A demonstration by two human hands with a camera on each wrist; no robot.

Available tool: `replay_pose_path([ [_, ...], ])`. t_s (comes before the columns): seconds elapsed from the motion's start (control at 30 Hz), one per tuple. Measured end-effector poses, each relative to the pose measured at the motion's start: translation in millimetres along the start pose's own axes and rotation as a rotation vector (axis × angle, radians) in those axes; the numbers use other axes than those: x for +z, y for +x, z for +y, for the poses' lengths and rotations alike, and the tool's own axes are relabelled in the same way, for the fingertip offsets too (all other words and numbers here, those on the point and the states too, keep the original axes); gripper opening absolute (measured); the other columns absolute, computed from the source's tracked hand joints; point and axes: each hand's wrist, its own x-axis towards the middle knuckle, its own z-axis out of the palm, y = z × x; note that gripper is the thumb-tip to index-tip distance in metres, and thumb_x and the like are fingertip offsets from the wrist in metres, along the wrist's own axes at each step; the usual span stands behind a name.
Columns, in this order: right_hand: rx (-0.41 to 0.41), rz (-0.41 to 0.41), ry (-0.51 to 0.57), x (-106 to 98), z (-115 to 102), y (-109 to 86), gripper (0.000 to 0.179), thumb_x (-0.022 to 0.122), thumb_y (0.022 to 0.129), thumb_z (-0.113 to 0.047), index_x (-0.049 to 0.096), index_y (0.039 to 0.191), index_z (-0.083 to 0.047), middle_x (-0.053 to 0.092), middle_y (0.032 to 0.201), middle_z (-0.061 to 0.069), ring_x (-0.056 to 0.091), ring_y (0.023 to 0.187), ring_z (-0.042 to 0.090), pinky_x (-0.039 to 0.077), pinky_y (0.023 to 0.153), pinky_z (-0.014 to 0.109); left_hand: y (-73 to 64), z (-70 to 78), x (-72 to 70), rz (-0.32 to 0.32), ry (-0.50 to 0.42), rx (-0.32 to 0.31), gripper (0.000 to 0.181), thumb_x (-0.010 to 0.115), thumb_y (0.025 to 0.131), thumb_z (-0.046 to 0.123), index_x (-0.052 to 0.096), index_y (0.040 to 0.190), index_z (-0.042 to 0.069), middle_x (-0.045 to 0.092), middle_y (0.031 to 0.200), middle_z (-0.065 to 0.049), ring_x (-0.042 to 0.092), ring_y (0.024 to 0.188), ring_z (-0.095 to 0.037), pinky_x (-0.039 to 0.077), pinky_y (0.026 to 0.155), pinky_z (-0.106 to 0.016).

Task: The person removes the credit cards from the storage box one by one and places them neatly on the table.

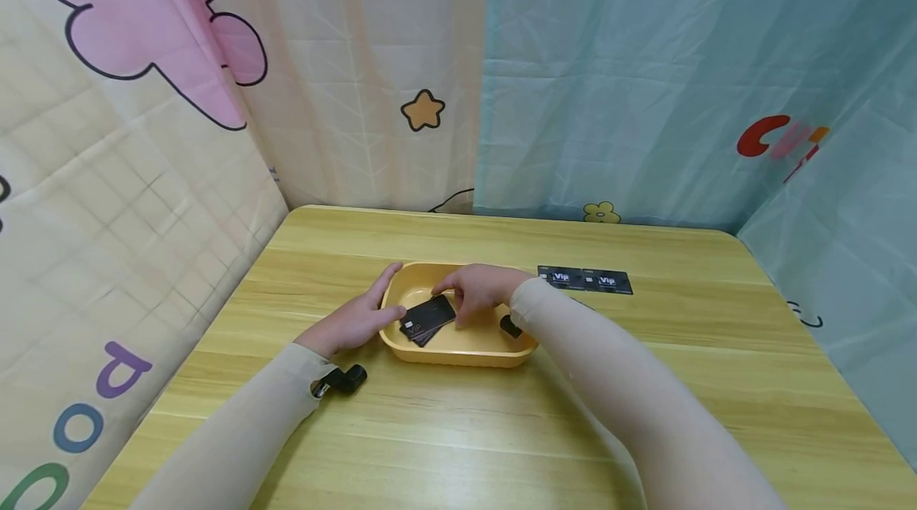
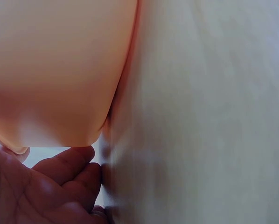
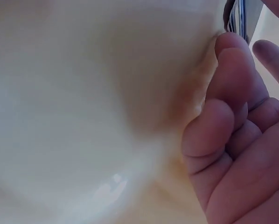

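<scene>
A yellow plastic tray [image 1: 458, 356] stands on the table. My left hand [image 1: 356, 319] holds its left end, thumb over the rim and fingers outside; in the left wrist view the fingers [image 2: 67, 163] lie against the tray's end wall. Inside the tray, at its left, a small stack of black VIP cards [image 1: 427, 317] lies slightly fanned. Reaching in from the right, my right hand [image 1: 483, 287] has thumb and index finger at opposite edges of the cards' right end. The right wrist view shows the card edges [image 3: 237, 21] by its bent fingertips.
Two black VIP cards [image 1: 583, 279] lie side by side behind the tray, to its right. Wood-grain table [image 1: 430, 430] surrounds the tray. Printed curtains [image 1: 609, 80] hang behind the table and along both sides.
</scene>
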Motion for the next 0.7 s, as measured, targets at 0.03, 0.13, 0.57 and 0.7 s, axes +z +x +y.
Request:
replay_pose_path([
  [0.03, -0.002, -0.001, -0.004, 0.6, 0.3, 1.0, 0.069, 0.09, 0.084, -0.021, 0.063, 0.147, -0.027, 0.064, 0.085, 0.001, 0.059, 0.077, 0.017, 0.049, 0.067, 0.029, -0.2, 0.2, -0.1, 0.0, -0.001, -0.001, 0.085, 0.055, 0.106, 0.038, -0.001, 0.17, 0.033, 0.016, 0.175, -0.019, 0.028, 0.157, -0.044, 0.021, 0.128, -0.063],
  [0.13, -0.008, -0.002, -0.007, 2.3, 0.6, 3.3, 0.067, 0.09, 0.084, -0.021, 0.064, 0.145, -0.027, 0.064, 0.088, 0.002, 0.059, 0.078, 0.017, 0.049, 0.066, 0.029, -0.2, 0.9, -0.1, 0.001, -0.003, -0.002, 0.085, 0.055, 0.106, 0.038, 0.0, 0.17, 0.033, 0.016, 0.176, -0.019, 0.028, 0.157, -0.044, 0.021, 0.128, -0.063],
  [0.57, -0.044, 0.01, -0.07, 5.6, -1.3, 5.9, 0.062, 0.087, 0.084, -0.014, 0.065, 0.141, -0.02, 0.062, 0.089, 0.0, 0.057, 0.079, 0.016, 0.048, 0.069, 0.028, -0.3, 0.8, 0.3, 0.002, -0.011, -0.004, 0.084, 0.056, 0.106, 0.037, 0.0, 0.17, 0.034, 0.018, 0.175, -0.018, 0.031, 0.156, -0.043, 0.023, 0.128, -0.062],
  [0.7, -0.035, 0.013, -0.069, 5.4, -1.9, 6.1, 0.06, 0.086, 0.085, -0.014, 0.065, 0.14, -0.021, 0.061, 0.089, 0.0, 0.057, 0.08, 0.016, 0.047, 0.068, 0.028, -0.5, 0.5, 0.2, 0.003, -0.009, -0.008, 0.084, 0.056, 0.106, 0.037, 0.001, 0.17, 0.034, 0.02, 0.175, -0.019, 0.032, 0.156, -0.043, 0.024, 0.127, -0.062],
])
